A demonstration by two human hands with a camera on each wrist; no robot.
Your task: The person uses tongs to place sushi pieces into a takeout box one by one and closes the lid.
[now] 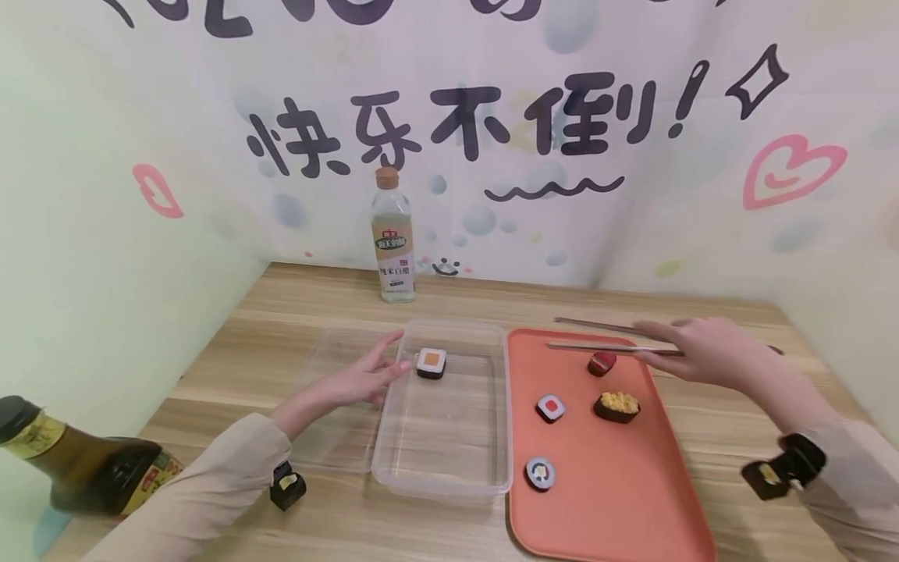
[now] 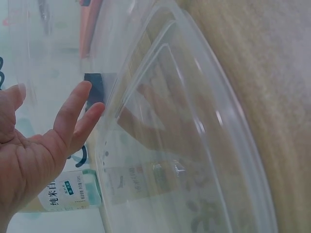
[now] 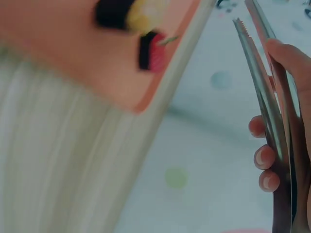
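My right hand (image 1: 709, 351) grips long metal tongs (image 3: 265, 97) above the far part of an orange tray (image 1: 604, 499); their tips stand apart with nothing between them. My left hand (image 1: 365, 375) is at the left rim of a clear plastic box (image 1: 442, 490), its fingers spread; whether it presses the wall I cannot tell. Inside the box sits a sushi roll with an orange centre (image 1: 431, 362). On the tray lie a red-topped sushi (image 1: 602, 363), a yellow-topped sushi (image 1: 617, 406), a roll with a red centre (image 1: 550, 407) and a round roll (image 1: 539, 473).
A flat clear lid (image 1: 330, 445) lies left of the box, partly under my left arm. Behind stands a clear vinegar bottle (image 1: 393, 250), before a printed cloth (image 1: 534, 226). A dark sauce bottle (image 1: 105, 468) is at the near left. All rest on a wood-grain table (image 1: 246, 328).
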